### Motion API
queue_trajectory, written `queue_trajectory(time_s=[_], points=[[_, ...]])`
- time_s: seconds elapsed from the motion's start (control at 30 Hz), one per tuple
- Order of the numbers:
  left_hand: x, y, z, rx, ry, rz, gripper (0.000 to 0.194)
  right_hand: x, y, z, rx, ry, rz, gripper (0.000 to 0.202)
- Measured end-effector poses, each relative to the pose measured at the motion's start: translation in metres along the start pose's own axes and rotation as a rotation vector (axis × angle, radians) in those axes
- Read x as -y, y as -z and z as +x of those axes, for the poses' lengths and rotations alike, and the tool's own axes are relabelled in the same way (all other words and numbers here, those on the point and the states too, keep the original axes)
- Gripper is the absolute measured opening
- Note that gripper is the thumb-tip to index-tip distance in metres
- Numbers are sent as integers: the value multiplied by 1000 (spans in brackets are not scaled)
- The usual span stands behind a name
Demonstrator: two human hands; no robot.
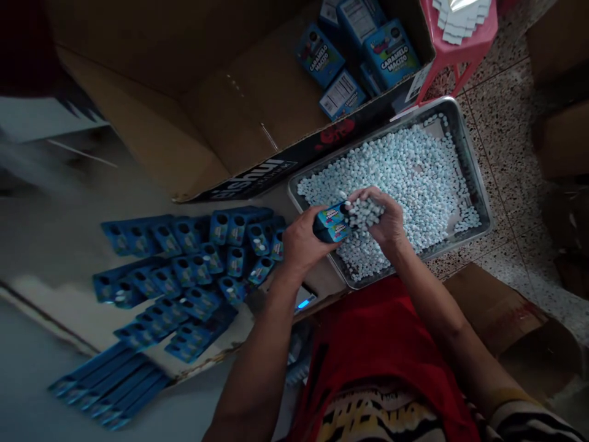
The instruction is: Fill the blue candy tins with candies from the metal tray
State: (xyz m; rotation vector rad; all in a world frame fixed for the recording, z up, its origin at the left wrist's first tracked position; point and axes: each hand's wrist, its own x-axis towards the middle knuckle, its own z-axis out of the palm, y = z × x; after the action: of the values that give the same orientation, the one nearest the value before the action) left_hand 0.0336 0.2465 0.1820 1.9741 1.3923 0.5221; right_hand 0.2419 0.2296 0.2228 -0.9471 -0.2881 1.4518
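Note:
My left hand (300, 243) is closed around two small blue candy boxes (333, 215), held side by side with their tops toward the right. A heap of pale blue-white candies (365, 213) fills my cupped right hand (390, 222), its fingers curled at the mouths of the boxes. Both hands are over the near left part of a metal tray (482, 205), where many loose candies (409, 166) are spread. To the left stand several rows of blue boxes (188, 270) with round holes in their tops; candies show at some holes.
Behind the tray is a large cardboard box (221, 116) with filled blue packs (352, 58) inside. A small scale with a lit display (304, 303) lies by my left forearm. Flat blue cartons (110, 383) overhang the table edge. A pink stool (478, 37) holds white cards.

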Motion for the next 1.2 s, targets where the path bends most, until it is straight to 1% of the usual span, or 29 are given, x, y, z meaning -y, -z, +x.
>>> queue_trajectory(time_s=[0.1,0.17,0.23,0.3,0.37,0.47,0.57,0.63,0.67,0.7,0.73,0.8,0.83,0.87,0.9,0.93,0.97,1.0,1.07,1.13,1.2], points=[[-6,1,0,-11,56,-16,79,-2,-23,-14,7,160,-122,34],[-10,2,0,-2,90,-41,81,-2,-30,-15,-5,234,-222,38],[-14,4,-1,21,106,-71,80,0,-34,-10,15,275,-289,40],[-17,6,-5,38,91,-104,77,3,-35,-1,52,279,-339,41],[-18,7,-10,42,44,-131,74,6,-36,6,86,265,-398,44],[-17,6,-17,45,-21,-151,73,9,-34,7,149,228,-490,50],[-14,5,-17,37,14,-167,75,8,-32,-9,249,171,-549,57],[-11,4,-12,4,53,-196,75,7,-32,-26,299,183,-574,59],[-9,3,-9,-15,61,-221,75,7,-30,-35,295,216,-569,58],[-7,2,-5,-32,60,-254,75,8,-28,-42,256,264,-547,57],[-6,0,-1,-46,52,-294,76,9,-23,-49,183,318,-517,55],[-4,-6,4,-82,42,-387,81,14,-6,-55,-18,398,-518,46],[-5,-10,4,-91,37,-442,84,18,6,-53,-121,421,-571,40],[-6,-13,3,-78,20,-496,85,23,19,-48,-206,434,-655,33],[-8,-16,2,-42,-11,-541,85,27,31,-39,-264,443,-755,27],[-10,-19,-1,6,-57,-572,83,32,43,-26,-289,453,-850,23],[-12,-21,-4,52,-113,-590,80,36,52,-10,-280,465,-935,23],[-13,-21,-8,87,-168,-594,76,39,58,9,-237,476,-1016,25],[-13,-21,-16,83,-237,-587,68,38,61,49,-74,470,-1222,37],[-7,-20,-23,22,-238,-598,69,30,55,82,79,460,-1489,57],[4,-21,-31,-52,-187,-633,75,15,45,97,153,458,-1754,72]])
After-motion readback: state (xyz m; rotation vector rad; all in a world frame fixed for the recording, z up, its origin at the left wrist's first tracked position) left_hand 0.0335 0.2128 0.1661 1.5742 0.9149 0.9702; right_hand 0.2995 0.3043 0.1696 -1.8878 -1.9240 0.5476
